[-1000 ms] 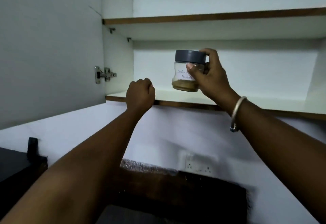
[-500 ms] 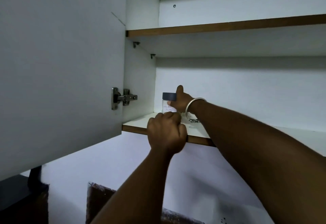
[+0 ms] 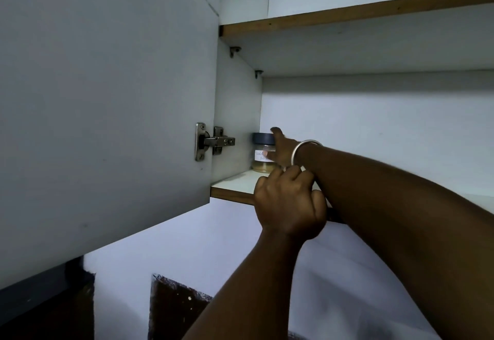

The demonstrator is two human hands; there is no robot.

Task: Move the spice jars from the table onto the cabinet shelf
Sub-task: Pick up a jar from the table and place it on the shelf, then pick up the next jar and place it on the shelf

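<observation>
A clear spice jar (image 3: 261, 152) with a grey lid, a white handwritten label and brown powder stands on the lower cabinet shelf (image 3: 235, 183), deep in the back left corner. My right hand (image 3: 282, 149), with a metal bangle on its wrist, reaches across the shelf and grips the jar's right side, thumb up by the lid. My left hand (image 3: 290, 203) is curled into a fist at the shelf's front edge and holds nothing that I can see.
The open white cabinet door (image 3: 107, 99) with its metal hinge (image 3: 213, 141) fills the left. An upper shelf (image 3: 347, 16) runs above. The white wall (image 3: 187, 246) lies below the cabinet, with dark panels at the bottom left.
My right hand carried the jar from the shelf's front edge deep into the back left corner. The view has moved closer and to the left. My left fist stays at the shelf edge.
</observation>
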